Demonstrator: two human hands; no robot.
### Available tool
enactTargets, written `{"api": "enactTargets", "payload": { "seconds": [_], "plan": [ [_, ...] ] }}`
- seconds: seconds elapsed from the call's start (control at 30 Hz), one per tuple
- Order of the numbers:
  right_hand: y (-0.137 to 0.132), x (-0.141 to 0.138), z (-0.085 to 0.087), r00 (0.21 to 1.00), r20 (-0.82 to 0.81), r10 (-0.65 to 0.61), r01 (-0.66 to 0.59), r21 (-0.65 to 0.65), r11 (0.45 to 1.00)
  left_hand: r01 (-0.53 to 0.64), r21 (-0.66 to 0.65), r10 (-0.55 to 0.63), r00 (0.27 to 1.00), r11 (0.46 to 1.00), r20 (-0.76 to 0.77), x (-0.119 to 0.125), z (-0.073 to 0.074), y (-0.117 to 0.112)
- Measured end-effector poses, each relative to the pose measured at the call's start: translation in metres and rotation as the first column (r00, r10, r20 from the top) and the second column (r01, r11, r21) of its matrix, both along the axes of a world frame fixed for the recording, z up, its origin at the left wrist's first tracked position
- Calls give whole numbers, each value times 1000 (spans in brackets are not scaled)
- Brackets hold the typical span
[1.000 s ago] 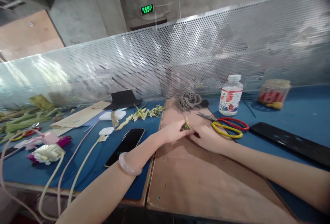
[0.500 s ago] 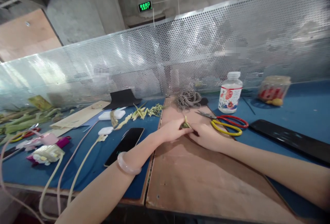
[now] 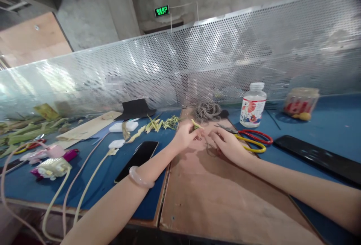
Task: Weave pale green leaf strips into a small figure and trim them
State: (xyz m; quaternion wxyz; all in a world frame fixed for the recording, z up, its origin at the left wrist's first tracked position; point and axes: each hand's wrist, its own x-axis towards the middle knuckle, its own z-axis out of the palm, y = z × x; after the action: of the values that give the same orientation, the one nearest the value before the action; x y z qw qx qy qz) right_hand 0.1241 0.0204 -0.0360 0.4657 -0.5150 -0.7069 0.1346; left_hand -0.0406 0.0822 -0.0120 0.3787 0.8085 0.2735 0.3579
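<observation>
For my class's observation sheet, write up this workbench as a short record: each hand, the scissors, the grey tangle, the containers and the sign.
Left hand: pinches a small yellow-green piece
Right hand: apart from the left; whether it holds anything is unclear
Scissors: red and yellow handles, partly hidden by the right hand
Grey tangle: beyond the hands
Containers: labelled bottle; jar to its right
EXIT sign: lit green, seen above the perforated screen

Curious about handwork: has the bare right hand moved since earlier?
Yes: the right hand has shifted rightward, nearer the metal scissors with looped red and yellow handles.
</observation>
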Motion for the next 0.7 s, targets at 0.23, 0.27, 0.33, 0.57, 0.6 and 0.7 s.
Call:
{"api": "enactTargets", "payload": {
  "seconds": [0.23, 0.27, 0.33, 0.57, 0.6, 0.7],
  "plan": [
    [7, 1, -6, 988, -150, 35, -34, 13, 999, 96, -27, -98, 991, 995, -95, 5, -6, -7],
    [7, 1, -6, 987, -156, 36, -33, 23, 999, 110, -38, -113, 989, 993, -99, 5, -6, -8],
    [6, 1, -5, 985, -164, 53, -48, 36, 998, 125, -66, -131, 987, 990, -94, 6, -6, -10],
    [3, -1, -5, 975, -170, 141, -141, 15, 990, 73, 36, -65, 979, 997, -196, 5, -6, -12],
    [3, -1, -5, 974, -171, 150, -151, 6, 988, 65, 66, -49, 973, 996, -225, 5, -6, -12],
    [3, 0, -3, 976, -153, 153, -156, -8, 988, 61, 138, -15, 950, 989, -313, 4, -5, -12]
  ]
}}
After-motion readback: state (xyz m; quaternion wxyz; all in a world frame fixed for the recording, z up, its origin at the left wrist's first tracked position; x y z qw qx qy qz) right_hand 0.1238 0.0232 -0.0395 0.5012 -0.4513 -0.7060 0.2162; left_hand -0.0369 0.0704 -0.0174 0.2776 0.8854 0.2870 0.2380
